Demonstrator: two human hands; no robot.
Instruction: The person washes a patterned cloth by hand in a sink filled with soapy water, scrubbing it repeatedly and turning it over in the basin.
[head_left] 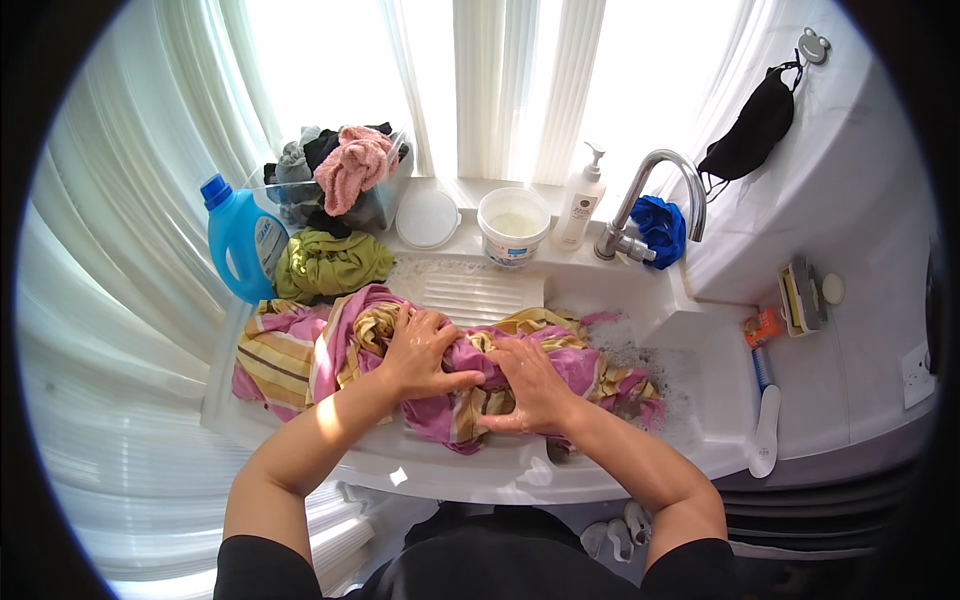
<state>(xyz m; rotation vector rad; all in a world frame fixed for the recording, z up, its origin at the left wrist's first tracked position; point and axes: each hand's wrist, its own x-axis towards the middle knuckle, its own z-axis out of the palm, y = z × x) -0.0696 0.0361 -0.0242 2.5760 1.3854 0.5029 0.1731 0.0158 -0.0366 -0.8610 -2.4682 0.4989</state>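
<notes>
A wet pink, yellow and brown striped cloth [290, 375] lies bunched along the white laundry sink, its right end in sudsy water. Over the middle of the cloth, my left hand [425, 350] rests on the folds, fingers apart and thumb stretched toward the right. Close beside it, my right hand [532, 385] lies on the same cloth, thumb and fingers spread and wet. Neither hand is visibly closed around a fold. Behind my left hand, the ribbed washboard [480, 293] of the sink shows partly, the cloth covering its near side.
Beyond the cloth are a blue detergent bottle [240, 240], green cloth [335, 262], a clear bin of laundry [390, 195], a round lid [427, 219], a white tub [513, 225], a pump bottle [580, 205] and the faucet [645, 190]. A brush [766, 420] lies on the right ledge.
</notes>
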